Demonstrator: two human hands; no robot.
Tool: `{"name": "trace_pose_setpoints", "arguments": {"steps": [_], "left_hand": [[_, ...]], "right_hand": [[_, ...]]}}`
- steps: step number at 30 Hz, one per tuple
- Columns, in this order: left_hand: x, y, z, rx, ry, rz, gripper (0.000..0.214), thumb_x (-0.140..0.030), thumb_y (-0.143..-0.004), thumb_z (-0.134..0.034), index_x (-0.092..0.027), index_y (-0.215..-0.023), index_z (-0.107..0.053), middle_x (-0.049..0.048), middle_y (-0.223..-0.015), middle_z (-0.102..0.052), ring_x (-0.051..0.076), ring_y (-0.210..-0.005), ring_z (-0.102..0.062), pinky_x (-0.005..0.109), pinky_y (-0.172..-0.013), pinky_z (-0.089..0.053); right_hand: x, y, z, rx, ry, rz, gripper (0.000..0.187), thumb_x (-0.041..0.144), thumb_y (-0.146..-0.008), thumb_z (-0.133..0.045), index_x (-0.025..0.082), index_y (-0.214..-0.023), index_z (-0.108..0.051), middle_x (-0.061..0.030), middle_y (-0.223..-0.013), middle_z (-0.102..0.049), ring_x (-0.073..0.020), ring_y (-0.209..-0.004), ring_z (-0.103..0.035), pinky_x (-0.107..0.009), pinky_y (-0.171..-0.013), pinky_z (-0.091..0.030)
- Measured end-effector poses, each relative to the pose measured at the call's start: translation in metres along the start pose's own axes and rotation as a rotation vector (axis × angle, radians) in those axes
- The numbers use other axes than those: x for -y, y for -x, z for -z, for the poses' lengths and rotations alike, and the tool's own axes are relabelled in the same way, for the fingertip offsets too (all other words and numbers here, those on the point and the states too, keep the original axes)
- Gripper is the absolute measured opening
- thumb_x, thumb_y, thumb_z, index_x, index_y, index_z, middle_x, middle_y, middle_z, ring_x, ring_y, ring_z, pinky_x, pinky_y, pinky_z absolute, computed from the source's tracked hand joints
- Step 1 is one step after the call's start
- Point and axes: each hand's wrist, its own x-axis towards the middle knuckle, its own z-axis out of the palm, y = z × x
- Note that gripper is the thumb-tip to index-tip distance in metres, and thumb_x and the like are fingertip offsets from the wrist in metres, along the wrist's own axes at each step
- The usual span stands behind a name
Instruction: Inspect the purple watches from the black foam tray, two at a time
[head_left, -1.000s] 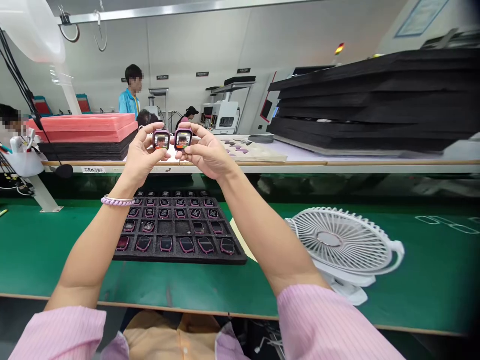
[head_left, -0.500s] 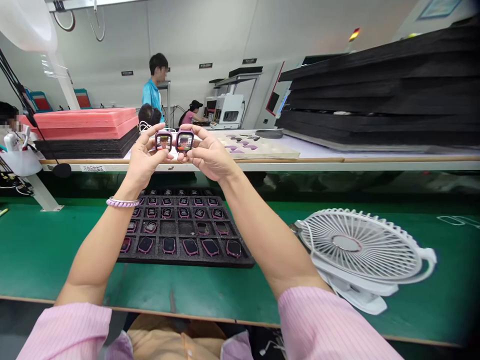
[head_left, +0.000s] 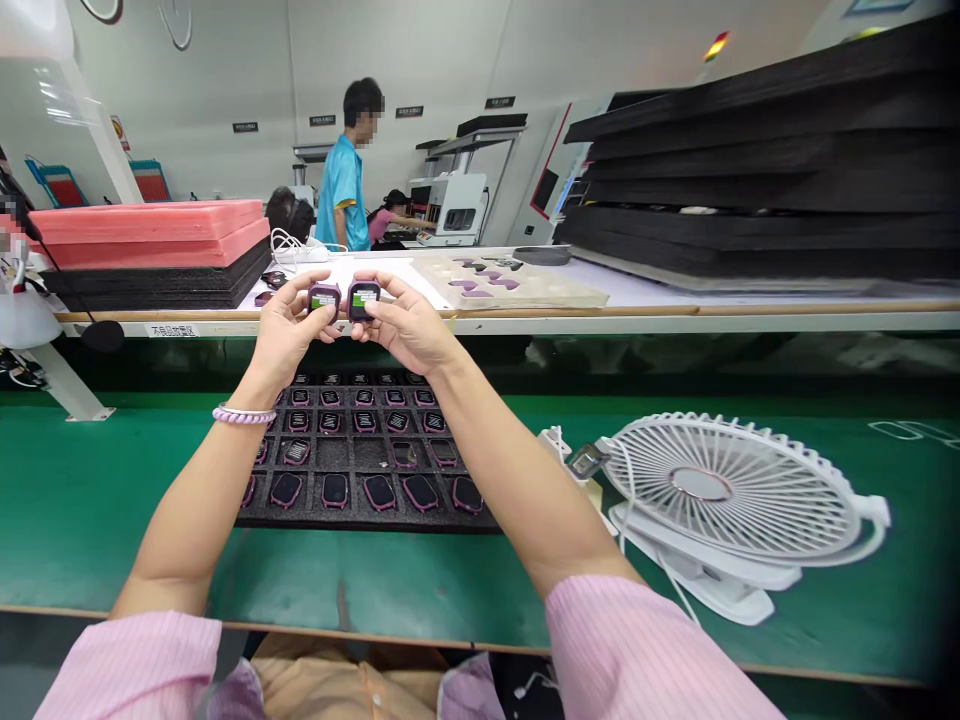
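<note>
Two purple smartwatch bodies without straps are held up side by side, their lit screens facing me. My left hand [head_left: 289, 325] pinches the left smartwatch [head_left: 324, 297] between fingers and thumb. In my right hand [head_left: 409, 325] is the other smartwatch [head_left: 364, 297], its thumb lying against the lower part of the screen. Below them on the bench lies a black foam tray [head_left: 315, 521] with rows of similar purple watches, mostly dark-faced. Two neighbouring pockets near its middle hold no watch. My forearms cover part of the tray's sides.
A white fan [head_left: 697, 485] stands at the right on the green bench [head_left: 330, 580], beside a small grey device [head_left: 587, 460]. Above runs a shelf [head_left: 675, 321] with pink foam sheets [head_left: 150, 235], a pale tray [head_left: 525, 297] and stacked black foam [head_left: 750, 190]. Beyond it, a person in blue [head_left: 341, 190] stands.
Both watches have come down slightly, and their screens have switched from a colourful picture to a green-and-white display. My right thumb has moved onto its screen. The person in blue has shifted right.
</note>
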Motion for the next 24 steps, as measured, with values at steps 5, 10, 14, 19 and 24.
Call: {"name": "trace_pose_setpoints", "arguments": {"steps": [5, 10, 14, 19, 24], "left_hand": [[0.001, 0.003, 0.001, 0.013, 0.007, 0.037, 0.055, -0.024, -0.072, -0.085, -0.023, -0.124, -0.068, 0.0018, -0.097, -0.075, 0.013, -0.063, -0.071, 0.026, -0.068, -0.063], [0.000, 0.006, 0.002, -0.014, -0.007, 0.088, 0.051, -0.019, -0.077, -0.072, -0.021, -0.127, -0.065, -0.0002, -0.093, -0.075, 0.013, -0.063, -0.073, 0.025, -0.067, -0.064], [-0.002, 0.008, 0.001, 0.006, -0.022, 0.101, 0.049, -0.022, -0.081, -0.070, -0.020, -0.130, -0.063, 0.0008, -0.096, -0.074, 0.012, -0.063, -0.073, 0.025, -0.066, -0.065], [-0.005, 0.011, 0.002, 0.027, -0.023, 0.124, 0.050, -0.022, -0.080, -0.065, -0.020, -0.130, -0.063, 0.0005, -0.097, -0.072, 0.013, -0.066, -0.074, 0.026, -0.068, -0.067], [-0.007, 0.016, 0.001, 0.024, -0.013, 0.141, 0.053, -0.021, -0.077, -0.065, -0.019, -0.130, -0.062, -0.0005, -0.096, -0.072, 0.013, -0.066, -0.075, 0.027, -0.069, -0.067]], "right_hand": [[-0.006, 0.000, 0.004, 0.031, -0.040, 0.002, 0.057, 0.026, -0.070, -0.083, 0.024, -0.121, -0.058, 0.0010, -0.095, -0.072, -0.0152, -0.072, -0.069, -0.026, -0.068, -0.056], [-0.016, -0.005, 0.007, 0.022, -0.033, 0.024, 0.057, 0.037, -0.076, -0.089, 0.023, -0.121, -0.058, 0.0037, -0.087, -0.067, -0.0132, -0.066, -0.066, -0.025, -0.062, -0.055], [-0.018, -0.004, 0.006, 0.016, -0.034, 0.021, 0.061, 0.041, -0.075, -0.092, 0.023, -0.121, -0.056, 0.0040, -0.086, -0.064, -0.0117, -0.063, -0.062, -0.025, -0.061, -0.053], [-0.014, 0.000, 0.006, 0.039, -0.039, -0.014, 0.058, 0.027, -0.070, -0.083, 0.023, -0.121, -0.055, 0.0048, -0.089, -0.064, -0.0113, -0.066, -0.062, -0.026, -0.066, -0.054], [-0.014, 0.003, 0.004, 0.020, -0.031, -0.014, 0.058, 0.031, -0.072, -0.083, 0.022, -0.122, -0.055, 0.0040, -0.086, -0.064, -0.0111, -0.064, -0.062, -0.025, -0.063, -0.051]]}}
